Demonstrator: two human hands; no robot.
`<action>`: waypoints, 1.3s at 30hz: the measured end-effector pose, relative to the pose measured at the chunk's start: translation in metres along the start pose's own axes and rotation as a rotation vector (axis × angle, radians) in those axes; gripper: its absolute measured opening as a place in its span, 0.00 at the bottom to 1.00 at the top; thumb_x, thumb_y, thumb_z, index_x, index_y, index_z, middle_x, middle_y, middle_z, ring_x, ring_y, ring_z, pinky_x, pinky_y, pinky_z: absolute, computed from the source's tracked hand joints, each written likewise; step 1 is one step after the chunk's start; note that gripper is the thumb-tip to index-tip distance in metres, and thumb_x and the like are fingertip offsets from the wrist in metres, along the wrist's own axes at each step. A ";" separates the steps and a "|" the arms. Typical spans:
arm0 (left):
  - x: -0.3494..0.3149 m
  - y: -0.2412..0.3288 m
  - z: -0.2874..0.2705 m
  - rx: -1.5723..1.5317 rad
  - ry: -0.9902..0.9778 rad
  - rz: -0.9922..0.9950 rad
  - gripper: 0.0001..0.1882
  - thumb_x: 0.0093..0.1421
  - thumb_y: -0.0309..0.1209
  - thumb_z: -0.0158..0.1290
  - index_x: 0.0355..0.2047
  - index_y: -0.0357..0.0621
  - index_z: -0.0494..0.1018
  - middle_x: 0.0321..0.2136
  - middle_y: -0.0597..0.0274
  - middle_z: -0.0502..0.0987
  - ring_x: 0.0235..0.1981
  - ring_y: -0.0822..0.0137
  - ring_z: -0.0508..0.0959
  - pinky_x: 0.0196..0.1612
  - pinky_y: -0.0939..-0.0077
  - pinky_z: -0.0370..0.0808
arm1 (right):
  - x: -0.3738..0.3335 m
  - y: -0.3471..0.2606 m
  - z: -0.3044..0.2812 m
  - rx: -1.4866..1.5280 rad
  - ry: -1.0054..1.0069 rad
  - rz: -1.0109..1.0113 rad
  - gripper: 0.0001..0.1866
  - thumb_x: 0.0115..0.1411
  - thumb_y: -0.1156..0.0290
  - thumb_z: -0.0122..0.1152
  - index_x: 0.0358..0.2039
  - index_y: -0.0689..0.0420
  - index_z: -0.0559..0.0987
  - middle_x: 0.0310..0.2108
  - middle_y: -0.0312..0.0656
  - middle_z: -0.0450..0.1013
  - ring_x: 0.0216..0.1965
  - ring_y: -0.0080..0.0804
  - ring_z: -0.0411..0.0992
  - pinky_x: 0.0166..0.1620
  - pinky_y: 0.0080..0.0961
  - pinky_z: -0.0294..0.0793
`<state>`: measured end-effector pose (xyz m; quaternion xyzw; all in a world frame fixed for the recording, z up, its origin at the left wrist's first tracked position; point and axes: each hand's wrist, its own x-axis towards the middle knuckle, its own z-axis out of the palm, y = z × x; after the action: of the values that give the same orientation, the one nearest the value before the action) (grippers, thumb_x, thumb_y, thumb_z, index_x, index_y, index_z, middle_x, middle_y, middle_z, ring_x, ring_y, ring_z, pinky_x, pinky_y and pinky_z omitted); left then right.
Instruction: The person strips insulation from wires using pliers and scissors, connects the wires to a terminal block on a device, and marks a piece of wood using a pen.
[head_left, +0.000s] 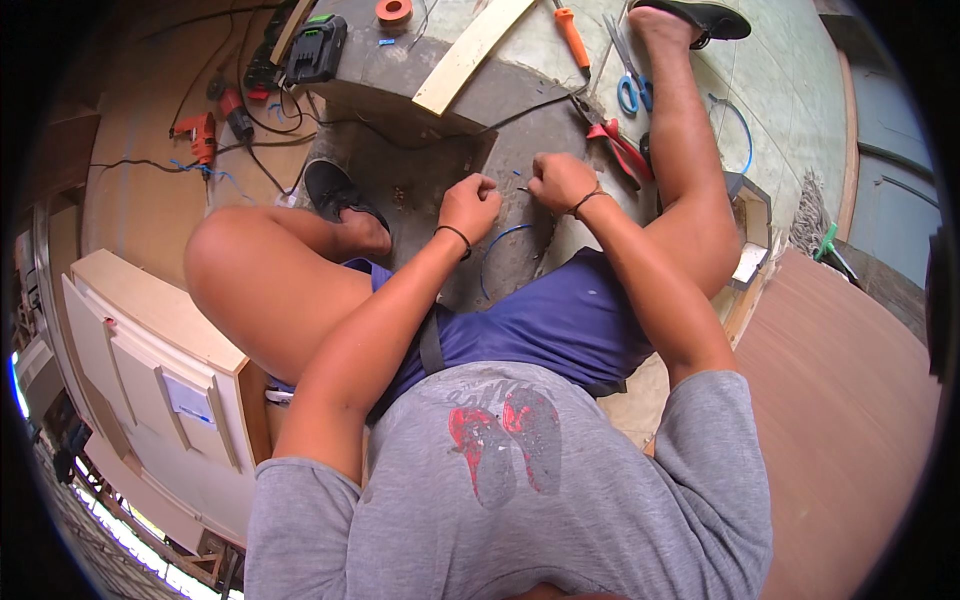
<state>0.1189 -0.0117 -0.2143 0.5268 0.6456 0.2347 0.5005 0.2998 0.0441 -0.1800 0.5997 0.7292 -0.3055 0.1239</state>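
Observation:
My left hand (pixel 469 208) is closed, fingers curled in over the grey floor between my legs. Facing it a short gap away, my right hand (pixel 562 184) is closed too, thumb and fingers pressed together. What either hand grips is hidden or too small to name. Tiny dark and blue bits show in the gap beside my right fingertips. A thin blue wire (pixel 487 258) curves below my hands. Just right of my right hand lie red-handled pliers (pixel 622 150), and beyond them blue-handled scissors (pixel 630 85).
An orange-handled tool (pixel 571 38) and a pale wood strip (pixel 470 55) lie ahead. At far left are a black battery charger (pixel 316 48), an orange power tool (pixel 199 138) and black cables. A white cabinet piece (pixel 150 370) stands left, a brown panel (pixel 830 420) right.

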 end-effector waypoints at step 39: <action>-0.021 0.111 -0.073 -1.035 -0.235 0.007 0.07 0.66 0.32 0.46 0.39 0.43 0.66 0.29 0.68 0.72 0.22 0.82 0.67 0.25 0.86 0.67 | 0.002 0.045 -0.078 0.192 0.538 -0.102 0.24 0.51 0.57 0.64 0.41 0.65 0.75 0.36 0.54 0.76 0.40 0.47 0.75 0.44 0.38 0.73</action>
<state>0.1021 0.0221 -0.0857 0.2359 0.3833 0.4636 0.7633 0.3562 0.0964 -0.1333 0.6308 0.7328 -0.2087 -0.1467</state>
